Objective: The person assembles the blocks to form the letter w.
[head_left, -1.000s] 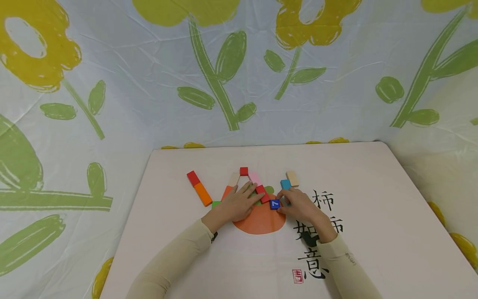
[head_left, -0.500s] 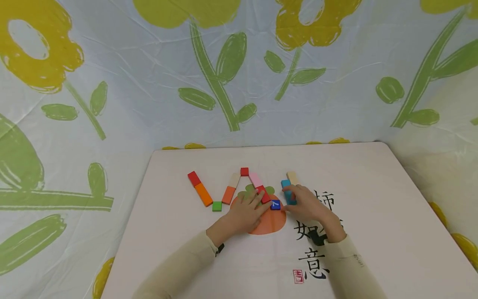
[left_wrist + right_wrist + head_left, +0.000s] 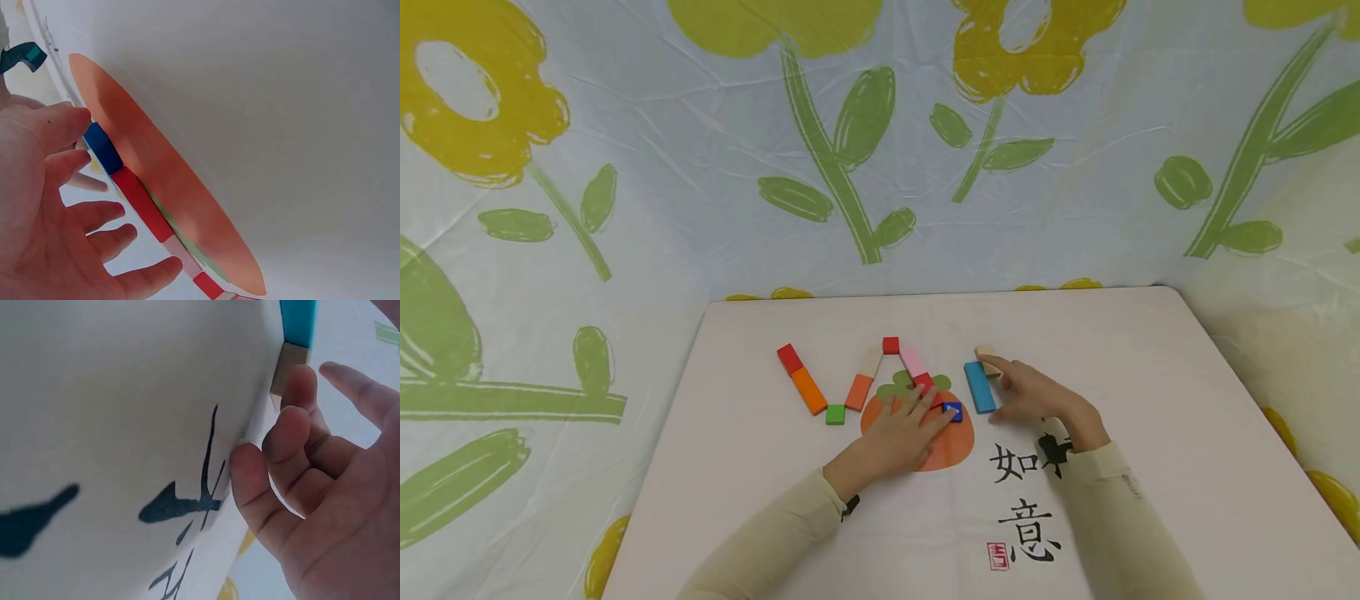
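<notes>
My left hand (image 3: 898,437) lies spread over the right leg of a zigzag of blocks. Its fingers are at the red block (image 3: 142,203), and its thumb is at the dark blue cube (image 3: 952,412); contact is hard to make out. Beyond the red block come a pink block (image 3: 913,360) and a red cube (image 3: 891,345). My right hand (image 3: 1045,400) hovers with parted fingers beside the light blue block (image 3: 979,387). One fingertip reaches over the beige block (image 3: 985,351) adjoining it, which it partly hides. Nothing is gripped by either hand.
Left of the hands, the zigzag continues with another beige block (image 3: 871,362), an orange-red block (image 3: 859,392), a green cube (image 3: 835,414), an orange block (image 3: 808,392) and a red block (image 3: 789,358). The tabletop (image 3: 737,500) carries a printed persimmon (image 3: 951,450) and black characters.
My right hand has left the dark blue cube and moved right, uncovering the light blue block. My left hand has slid slightly right and toward me, bringing its thumb to the cube.
</notes>
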A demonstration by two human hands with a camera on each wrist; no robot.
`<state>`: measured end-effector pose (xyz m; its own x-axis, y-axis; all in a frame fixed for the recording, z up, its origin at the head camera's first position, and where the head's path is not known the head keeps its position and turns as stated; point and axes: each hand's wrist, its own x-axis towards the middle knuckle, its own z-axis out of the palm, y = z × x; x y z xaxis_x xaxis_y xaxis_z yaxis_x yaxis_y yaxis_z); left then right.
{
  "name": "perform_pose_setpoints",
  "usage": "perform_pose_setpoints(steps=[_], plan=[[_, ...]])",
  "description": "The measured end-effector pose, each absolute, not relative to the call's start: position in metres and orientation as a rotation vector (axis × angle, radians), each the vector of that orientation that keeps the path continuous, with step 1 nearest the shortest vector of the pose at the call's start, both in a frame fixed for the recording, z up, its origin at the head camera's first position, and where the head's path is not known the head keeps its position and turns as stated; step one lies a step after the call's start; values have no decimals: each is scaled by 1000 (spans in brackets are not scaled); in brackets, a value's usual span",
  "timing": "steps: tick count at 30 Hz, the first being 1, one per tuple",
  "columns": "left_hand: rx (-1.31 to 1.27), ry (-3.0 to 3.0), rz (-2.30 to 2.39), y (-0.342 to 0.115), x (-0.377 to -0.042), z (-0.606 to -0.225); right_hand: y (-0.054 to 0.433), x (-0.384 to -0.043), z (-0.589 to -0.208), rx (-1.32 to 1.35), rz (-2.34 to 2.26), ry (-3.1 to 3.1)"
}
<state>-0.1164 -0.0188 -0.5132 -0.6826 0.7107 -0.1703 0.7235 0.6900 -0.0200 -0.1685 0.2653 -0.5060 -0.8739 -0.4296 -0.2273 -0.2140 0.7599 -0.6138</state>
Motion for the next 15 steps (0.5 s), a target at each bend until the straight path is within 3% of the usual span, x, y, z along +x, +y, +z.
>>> perform_pose_setpoints(steps=[15], plan=[[1137,2721,-168,-18,-118,-515,264,-180,-512,-497,-829,2591]])
